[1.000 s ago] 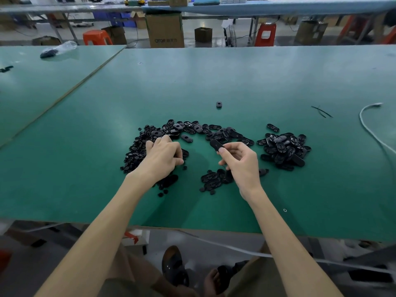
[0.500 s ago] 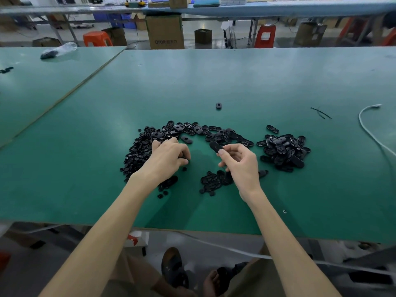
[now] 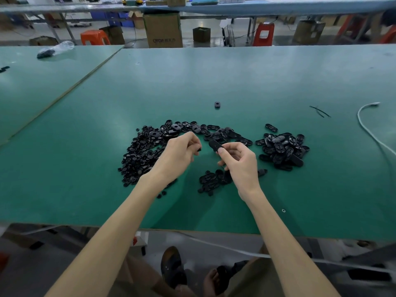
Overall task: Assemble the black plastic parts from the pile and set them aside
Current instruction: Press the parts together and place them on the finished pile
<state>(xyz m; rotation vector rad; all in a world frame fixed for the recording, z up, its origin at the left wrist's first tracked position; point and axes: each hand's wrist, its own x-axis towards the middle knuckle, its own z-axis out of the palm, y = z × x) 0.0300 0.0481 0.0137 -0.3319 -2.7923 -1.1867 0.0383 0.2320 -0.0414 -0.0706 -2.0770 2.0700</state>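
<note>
A crescent of black plastic parts [image 3: 145, 151] lies on the green table [image 3: 235, 78], small round pieces at its left and oval pieces along its top. My left hand [image 3: 180, 153] is raised over the pile's right edge and pinches a small black piece [image 3: 199, 149] at its fingertips. My right hand [image 3: 237, 161] pinches a black oval part [image 3: 215, 145], tilted up toward the left hand. The two held pieces are a short gap apart. A small group of oval parts [image 3: 212, 179] lies below my hands. A heap of oval parts [image 3: 282, 148] sits at the right.
A lone black part [image 3: 217, 104] lies farther back on the table. A white cable [image 3: 372, 129] curves along the right side, with thin black strips [image 3: 320, 111] near it. A clear bag [image 3: 56, 48] rests on the neighbouring table at left. Boxes and stools stand beyond.
My left hand has lifted off the pile and moved right toward the right hand, now with a small piece at its fingertips. My right hand keeps hold of the oval part.
</note>
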